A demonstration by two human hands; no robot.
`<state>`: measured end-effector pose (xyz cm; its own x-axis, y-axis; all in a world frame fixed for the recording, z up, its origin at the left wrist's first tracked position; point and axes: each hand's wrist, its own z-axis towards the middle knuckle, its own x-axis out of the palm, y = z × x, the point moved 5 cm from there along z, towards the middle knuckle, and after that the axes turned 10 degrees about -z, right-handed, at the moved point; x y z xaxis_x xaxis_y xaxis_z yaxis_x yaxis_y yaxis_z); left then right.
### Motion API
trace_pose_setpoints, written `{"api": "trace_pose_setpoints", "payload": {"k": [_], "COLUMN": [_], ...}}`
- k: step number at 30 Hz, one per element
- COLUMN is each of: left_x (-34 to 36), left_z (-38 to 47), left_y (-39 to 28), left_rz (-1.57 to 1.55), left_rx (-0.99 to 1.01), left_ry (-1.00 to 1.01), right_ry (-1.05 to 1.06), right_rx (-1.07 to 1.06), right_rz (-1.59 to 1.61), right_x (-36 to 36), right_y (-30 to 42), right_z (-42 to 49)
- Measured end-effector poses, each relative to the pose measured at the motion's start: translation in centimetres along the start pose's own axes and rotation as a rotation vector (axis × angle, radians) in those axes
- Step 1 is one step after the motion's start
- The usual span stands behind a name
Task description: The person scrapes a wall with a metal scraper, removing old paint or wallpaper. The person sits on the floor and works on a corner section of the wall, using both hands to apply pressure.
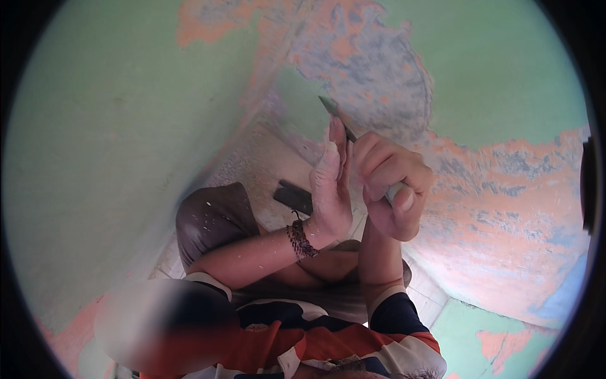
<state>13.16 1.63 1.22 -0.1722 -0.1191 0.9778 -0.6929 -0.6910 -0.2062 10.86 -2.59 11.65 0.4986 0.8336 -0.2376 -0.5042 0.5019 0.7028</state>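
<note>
My right hand (397, 184) is closed around the pale handle (392, 192) of a small pointed scraper or trowel, thumb near the butt end. Its narrow blade (327, 104) meets the wall (303, 102) at the border between green paint and a scraped grey patch (374, 80). Beside the tool, my left hand (335, 189) is held flat with straight fingers, the fingertips by the blade's neck. Whether these fingertips press on the metal is hard to tell. Pale dust coats the left thumb and fingers, and a dark braided bracelet (301, 239) circles that wrist.
A green wall (118, 142) rises close on the left and meets the scraped wall in a corner. Below, a dark flat block (293, 196) lies on the dusty floor (262, 156). My bent knee (213, 218) is near the left wall. More peeled pink plaster (473, 227) spreads rightward.
</note>
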Motion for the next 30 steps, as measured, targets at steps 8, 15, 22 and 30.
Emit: {"api": "trace_pose_setpoints", "payload": {"k": [8, 15, 22, 30], "left_x": [3.4, 1.7, 0.8, -0.5], "left_z": [-1.4, -0.4, 0.4, 1.5], "left_y": [-1.9, -3.2, -2.3, -0.4], "left_rz": [0.625, 0.606, 0.539, 0.659], "left_rx": [-0.12, 0.174, 0.126, 0.098], "left_ry": [0.127, 0.207, 0.256, 0.401], "right_ry": [-0.219, -0.218, -0.17, -0.209], "right_rx": [-0.07, -0.08, -0.075, -0.067], "right_rz": [-0.281, -0.256, -0.145, -0.166], "right_x": [1.1, 1.7, 1.8, 1.4], "right_y": [-0.4, -0.3, -1.5, -1.4], "right_z": [0.5, 0.7, 0.6, 0.0]}}
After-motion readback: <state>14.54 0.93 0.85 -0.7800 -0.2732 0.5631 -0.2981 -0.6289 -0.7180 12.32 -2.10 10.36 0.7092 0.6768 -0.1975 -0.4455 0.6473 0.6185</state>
